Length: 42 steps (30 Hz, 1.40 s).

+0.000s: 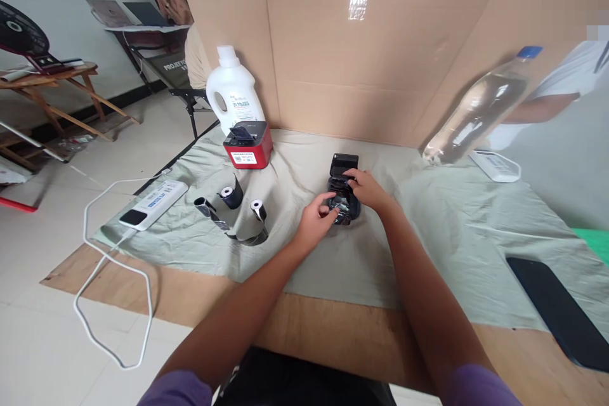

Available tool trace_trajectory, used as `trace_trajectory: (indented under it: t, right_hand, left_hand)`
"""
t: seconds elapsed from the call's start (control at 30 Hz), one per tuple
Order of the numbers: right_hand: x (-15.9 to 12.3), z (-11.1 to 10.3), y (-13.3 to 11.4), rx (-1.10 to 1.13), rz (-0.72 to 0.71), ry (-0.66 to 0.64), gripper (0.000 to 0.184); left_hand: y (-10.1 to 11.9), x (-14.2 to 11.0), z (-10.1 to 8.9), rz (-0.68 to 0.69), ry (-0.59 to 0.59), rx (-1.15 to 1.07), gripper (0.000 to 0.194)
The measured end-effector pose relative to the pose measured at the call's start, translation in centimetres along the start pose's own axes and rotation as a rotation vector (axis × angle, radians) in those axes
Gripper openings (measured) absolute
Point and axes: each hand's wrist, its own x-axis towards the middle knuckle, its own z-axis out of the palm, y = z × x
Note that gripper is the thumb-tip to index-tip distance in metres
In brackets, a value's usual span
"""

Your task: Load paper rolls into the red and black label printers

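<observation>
Evidently, your black device (354, 208) sat just right of centre in the frame, its flat lid (344, 162) raised. Your left hand (316, 221) spread thumb and forefinger over glossy, crinkled film (340, 203); your right hand (370, 191) touched the far rim, though any pinch couldn't be told. The device looked light and stiff, probably best held by its rounded body, above soft, wrinkled cloth (366, 266).

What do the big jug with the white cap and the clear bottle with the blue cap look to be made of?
Jug: opaque white, probably moulded plastic, judging by its built-in handle.

Bottle: glossy and see-through with bright highlights, likely thin plastic.
</observation>
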Motion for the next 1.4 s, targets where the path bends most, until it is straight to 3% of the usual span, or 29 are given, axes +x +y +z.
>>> trace_trajectory:
  t: [0.13, 0.23, 0.4, 0.57, 0.67, 0.77, 0.9, 1.07, 1.3, 1.4]
  right_hand:
    - [0.1, 0.9, 0.3, -0.004, -0.01, 0.099, 0.031]
    - [0.2, 1.4, 0.1, -0.023, 0.067, 0.209, 0.03]
    - [0.5, 1.5, -0.1, 0.071, 0.158, 0.368, 0.045]
    - [0.6, 0.6, -0.2, 0.278, 0.156, 0.337, 0.062]
    - [0.3, -0.8, -1.0, 0.26, 0.12, 0.299, 0.045]
    - [-0.2, -2.3, -1.8, 0.205, 0.081, 0.165, 0.025]
    - [-0.5, -2.9, -2.0, 0.16, 0.14, -0.047, 0.026]
    - [-0.1, -1.4, -1.2, 0.162, 0.252, 0.026, 0.041]
    - [-0.1, -0.6, -1.1, 0.193, 0.437, -0.034, 0.055]
    - [-0.2, -0.5, -1.2, 0.245, 0.479, -0.022, 0.056]
  left_hand:
    - [0.1, -0.2, 0.2, 0.0, -0.056, -0.052, 0.041]
    - [0.0, -0.4, 0.3, 0.035, -0.115, -0.024, 0.033]
    - [-0.1, -0.7, 0.3, 0.065, -0.21, 0.037, 0.02]
    - [0.1, -0.6, 0.1, 0.037, -0.307, -0.029, 0.017]
    - [0.2, -0.3, -0.2, -0.052, -0.392, -0.095, 0.017]
    - [0.4, -0.1, -0.6, -0.119, -0.485, -0.104, 0.015]
    - [0.7, 0.1, -0.9, -0.15, -0.552, -0.11, 0.013]
    - [0.8, 0.2, -0.9, -0.145, -0.556, -0.068, 0.014]
    - [0.2, 0.1, -1.1, -0.133, -0.61, -0.047, 0.02]
    - [0.6, -0.2, -1.2, -0.137, -0.57, -0.041, 0.031]
